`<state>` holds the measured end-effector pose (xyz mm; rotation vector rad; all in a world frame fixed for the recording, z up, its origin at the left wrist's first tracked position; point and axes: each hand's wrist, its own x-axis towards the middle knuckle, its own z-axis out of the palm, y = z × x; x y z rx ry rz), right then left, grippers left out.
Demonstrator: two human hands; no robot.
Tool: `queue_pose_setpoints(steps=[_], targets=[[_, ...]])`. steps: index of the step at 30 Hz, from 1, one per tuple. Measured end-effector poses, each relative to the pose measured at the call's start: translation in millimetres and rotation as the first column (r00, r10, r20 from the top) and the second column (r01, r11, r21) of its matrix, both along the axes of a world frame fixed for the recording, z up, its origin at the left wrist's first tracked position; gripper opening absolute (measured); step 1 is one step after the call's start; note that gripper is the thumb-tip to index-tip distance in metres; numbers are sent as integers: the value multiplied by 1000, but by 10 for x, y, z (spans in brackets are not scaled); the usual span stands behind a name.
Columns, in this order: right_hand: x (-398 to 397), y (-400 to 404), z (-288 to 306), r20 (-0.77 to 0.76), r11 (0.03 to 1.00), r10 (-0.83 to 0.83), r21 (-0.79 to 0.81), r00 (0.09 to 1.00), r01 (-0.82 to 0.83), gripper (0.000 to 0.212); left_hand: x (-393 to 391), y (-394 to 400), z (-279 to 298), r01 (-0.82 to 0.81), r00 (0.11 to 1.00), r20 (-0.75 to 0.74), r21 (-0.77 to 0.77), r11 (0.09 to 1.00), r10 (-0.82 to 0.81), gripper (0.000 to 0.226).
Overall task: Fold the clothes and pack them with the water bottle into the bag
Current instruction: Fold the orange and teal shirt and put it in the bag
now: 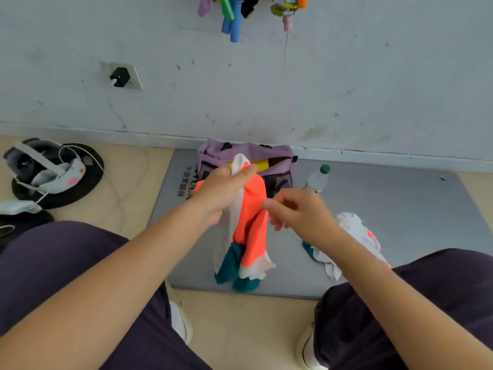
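Presently the left hand (225, 189) is gripping the limp orange-white-teal garment (249, 222) by its top, dangling it over the grey mat (400, 209) — light, floppy; the right hand (296, 212), fingers loosely curled and empty, is reaching for an edge.

A pale grey-white painted wall (266, 89), scuffed and marked, fills the upper half, with a narrow skirting strip along its foot. A white socket plate holding a black plug (121, 76) sits on it at left. Bright foam tubes and coloured scraps (232, 17) hang at the top. Below lies a beige patterned floor (125, 188), with a flat grey rectangular mat (400, 209) against the wall.
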<state>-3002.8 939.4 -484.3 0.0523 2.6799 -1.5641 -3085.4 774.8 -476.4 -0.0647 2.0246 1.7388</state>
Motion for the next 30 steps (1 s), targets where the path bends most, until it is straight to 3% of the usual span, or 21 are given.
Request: queue_pose_setpoints(steps=[5,6,9,11,14,17,19,21,24,26,28,30], targets=[[-13,-53,-253,201,996,69,42,977,-79,59,34,89,56,17,985,161,308,951,-69,41],[-39,-45,-290,225,993,71,78,972,-91,60,50,102,56,7,983,170,348,938,-71,42],[-89,-21,-339,257,980,62,169,965,-108,30,60,122,45,-15,988,146,409,912,-50,45],[-106,5,-305,235,983,75,147,969,-112,36,30,121,38,6,990,127,419,908,-65,41],[-133,68,-165,146,997,34,-68,989,-25,32,-11,77,-13,213,976,11,192,958,-219,32],[-165,140,-26,155,925,-109,-345,982,157,41,63,67,-65,481,875,-7,-88,872,-484,33],[-173,174,18,167,908,-153,-365,974,206,53,115,94,-108,496,855,-51,-208,843,-515,22],[-155,183,29,165,915,-147,-351,975,197,46,130,111,-108,415,880,-146,-226,881,-452,13],[-127,198,9,183,940,-69,-317,981,125,39,117,106,-81,225,944,-206,-164,961,-256,32],[-130,219,4,221,981,-9,-186,975,51,45,96,86,-68,108,968,-214,-131,986,-134,40],[-124,266,17,321,997,79,-40,944,-70,50,60,65,-41,35,977,-210,-54,998,-46,32],[-95,306,32,375,989,144,-18,916,-148,45,9,23,0,-18,979,-204,-18,1000,14,34]])
